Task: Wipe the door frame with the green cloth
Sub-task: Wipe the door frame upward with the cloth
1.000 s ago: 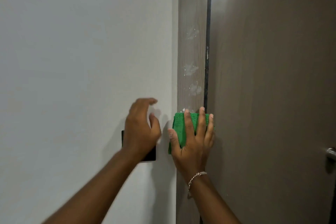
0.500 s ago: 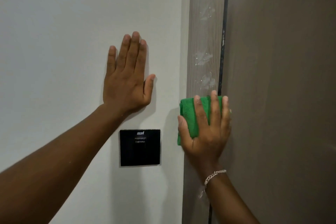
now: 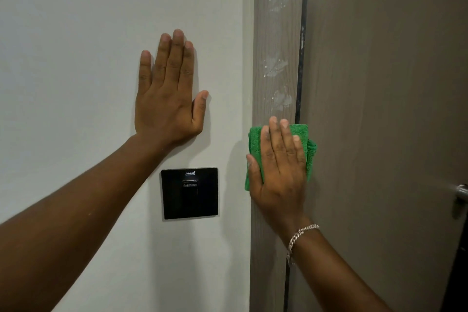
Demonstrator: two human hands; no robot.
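Observation:
A grey wood-grain door frame [image 3: 276, 33] runs top to bottom in the middle of the view, with several whitish smudges [image 3: 274, 66] on it. My right hand [image 3: 278, 172] presses a folded green cloth [image 3: 310, 149] flat against the frame just below the lowest smudge. The cloth sticks out above, left and right of my fingers. My left hand [image 3: 169, 99] lies flat on the white wall [image 3: 76, 33], fingers up and holding nothing.
A black square switch plate [image 3: 190, 192] sits on the wall below my left hand. The brown door [image 3: 379, 109] fills the right side, past a dark gap. A metal door handle [image 3: 462, 194] shows at the right edge.
My left hand rose from over the switch plate and spread flat on the wall above it. My right hand with the cloth stays pressed on the frame, just under the smudges.

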